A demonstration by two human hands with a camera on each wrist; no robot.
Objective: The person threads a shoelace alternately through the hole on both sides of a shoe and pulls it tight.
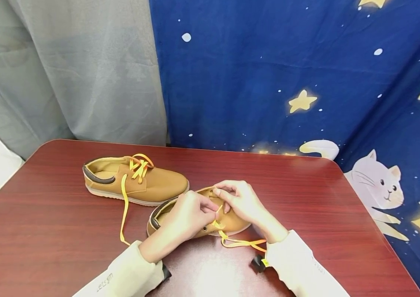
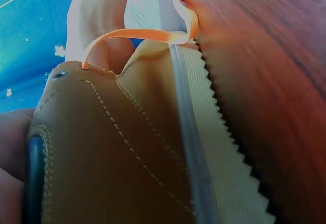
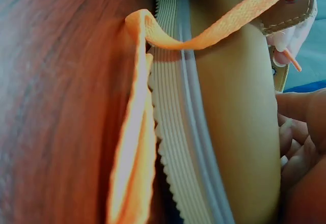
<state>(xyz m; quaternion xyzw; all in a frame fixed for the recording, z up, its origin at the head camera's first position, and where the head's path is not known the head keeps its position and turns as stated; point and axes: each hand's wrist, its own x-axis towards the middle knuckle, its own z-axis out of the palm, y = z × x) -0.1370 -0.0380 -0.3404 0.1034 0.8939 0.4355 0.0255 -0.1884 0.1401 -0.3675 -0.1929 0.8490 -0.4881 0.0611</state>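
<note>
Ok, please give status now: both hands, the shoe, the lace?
Left hand and right hand both on near shoe, pinching yellow lace. Second shoe apart, behind. Nothing in the way.

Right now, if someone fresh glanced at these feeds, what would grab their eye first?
Probably the two hands, left hand and right hand, meeting over the near tan shoe at the middle of the dark red table, pinching its yellow-orange lace, whose loose end trails toward the right sleeve. Next, the second tan shoe behind and to the left, its lace hanging down across the tabletop.
</note>
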